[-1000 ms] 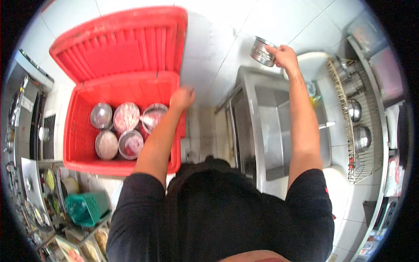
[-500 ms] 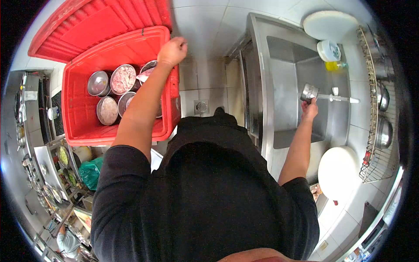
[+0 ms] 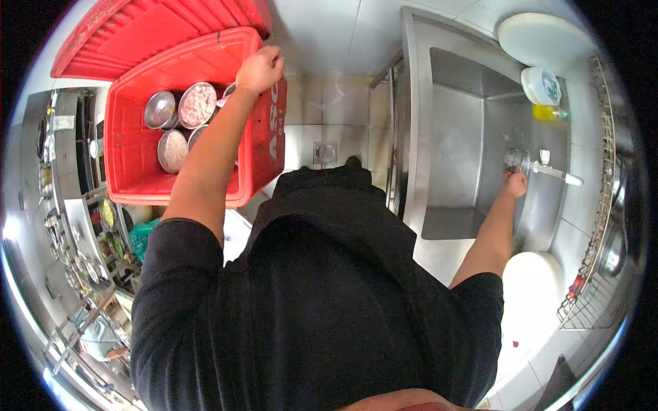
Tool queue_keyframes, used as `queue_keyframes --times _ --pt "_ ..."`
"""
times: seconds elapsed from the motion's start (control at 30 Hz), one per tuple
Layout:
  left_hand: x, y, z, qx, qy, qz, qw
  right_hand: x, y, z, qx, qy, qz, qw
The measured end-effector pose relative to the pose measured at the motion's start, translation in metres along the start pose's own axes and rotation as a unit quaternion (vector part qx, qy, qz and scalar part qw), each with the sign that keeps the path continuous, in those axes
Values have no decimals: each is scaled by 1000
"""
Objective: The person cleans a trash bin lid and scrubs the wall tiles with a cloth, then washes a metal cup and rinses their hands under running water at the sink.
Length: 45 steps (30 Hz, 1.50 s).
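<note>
My right hand (image 3: pixel 515 183) grips a small metal cup (image 3: pixel 515 160), which looks shiny and slightly blurred. The cup sits right under the end of the white faucet (image 3: pixel 556 173), above the steel sink (image 3: pixel 458 147). My left hand (image 3: pixel 260 68) is up by the right rim of the red cooler box (image 3: pixel 130 154), its fingers curled with nothing visible in them. Inside the box stand several metal bowls. One bowl holds chopped pinkish meat (image 3: pixel 199 104), another a pale pinkish food (image 3: pixel 174 149), and one looks like bare metal (image 3: pixel 160 109). My left forearm hides others.
The ridged red lid (image 3: pixel 157 34) leans open behind the box. Round white boards (image 3: pixel 545 41) and a bottle of yellow liquid (image 3: pixel 546 112) stand beside the sink. A wire rack (image 3: pixel 603 178) is at right. A floor drain (image 3: pixel 325 152) lies ahead; another person (image 3: pixel 101 337) is at lower left.
My right hand has moved the metal cup to the right, closer beneath the faucet. My left hand has shifted slightly up and left, still curled. The whole view has tilted a little.
</note>
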<state>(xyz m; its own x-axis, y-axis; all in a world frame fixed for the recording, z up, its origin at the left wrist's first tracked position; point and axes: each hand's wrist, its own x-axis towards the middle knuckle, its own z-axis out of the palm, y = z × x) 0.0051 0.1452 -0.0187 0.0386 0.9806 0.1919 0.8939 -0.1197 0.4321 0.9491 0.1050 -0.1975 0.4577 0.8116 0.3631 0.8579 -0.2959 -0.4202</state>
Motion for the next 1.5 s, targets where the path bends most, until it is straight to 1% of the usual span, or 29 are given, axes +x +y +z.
queue_keyframes --times 0.03,0.07,0.1,0.13,0.17,0.2,0.23,0.3,0.33,0.4,0.5,0.6,0.63,0.7,0.77,0.8,0.9,0.93,1.0,1.07,1.13,1.2,1.27,1.3,1.33,1.4,1.43,1.47,1.5 --pt "0 0 2 5 -3 -6 1000 2 -2 -1 25 14 10 1000" --pt "1 -2 4 7 8 2 1000 1 -31 -14 109 27 83 990" --pt "1 -4 7 10 20 9 1000 -7 -81 -34 246 46 205 946" --pt "0 -6 8 13 32 15 999 -14 -118 -50 317 59 278 905" --pt "0 -7 7 14 21 12 1000 -17 -147 -62 350 70 312 881" --pt "1 -8 6 14 10 10 1000 -19 -170 -71 365 71 326 869" --pt "1 -7 4 14 -1 9 1000 -20 -177 -73 372 73 326 866" --pt "0 -3 3 15 20 5 1000 -24 -189 -77 387 79 327 859" --pt "-1 -1 2 14 28 4 1000 -27 -182 -78 405 75 310 857" --pt "-2 2 -3 -1 0 -13 1000 -30 -168 -80 440 72 275 852" --pt "-1 3 -5 -2 -14 -24 1000 -27 -161 -79 393 101 273 872" --pt "0 -5 3 -9 2 -12 1000 -17 -129 -74 532 99 272 796" --pt "0 -9 5 -13 11 -4 1000 -19 -137 -77 526 100 265 802" --pt "-2 -11 8 -15 11 -13 1000 -28 -165 -89 514 105 251 813" --pt "0 -7 3 -28 -10 -27 999 -30 -195 -98 436 133 266 850" --pt "2 -6 2 -27 -1 -20 999 -32 -209 -102 395 146 273 865" --pt "1 -11 5 -26 10 -7 1000 -45 -225 -106 544 71 157 821" --pt "1 -11 4 -27 5 -8 1000 -55 -244 -108 484 79 134 861" --pt "1 -9 1 -34 2 -6 999 -84 -315 -112 354 97 87 926" --pt "1 -8 -1 -45 4 -3 999 -114 -376 -112 339 81 68 935" --pt "2 -13 5 -63 20 11 998 -160 -444 -112 454 24 51 889" --pt "2 -17 8 -71 29 25 997 -204 -484 -92 401 -32 23 915" --pt "3 -17 6 -71 29 42 996 -252 -534 -71 459 -153 58 873" --pt "4 -20 11 -71 23 32 997 -273 -543 -46 451 -205 67 866" --pt "2 -15 9 -72 18 25 997 -293 -567 -34 512 -280 164 796" --pt "0 -6 -3 -72 11 14 997 -320 -585 8 528 -385 254 713" --pt "0 -8 -3 -71 10 23 997 -329 -585 31 522 -418 287 686" --pt "0 -11 0 -75 27 33 996 -336 -572 60 509 -421 283 695" --pt "0 -14 4 -79 44 43 995 -339 -552 94 491 -402 242 734"
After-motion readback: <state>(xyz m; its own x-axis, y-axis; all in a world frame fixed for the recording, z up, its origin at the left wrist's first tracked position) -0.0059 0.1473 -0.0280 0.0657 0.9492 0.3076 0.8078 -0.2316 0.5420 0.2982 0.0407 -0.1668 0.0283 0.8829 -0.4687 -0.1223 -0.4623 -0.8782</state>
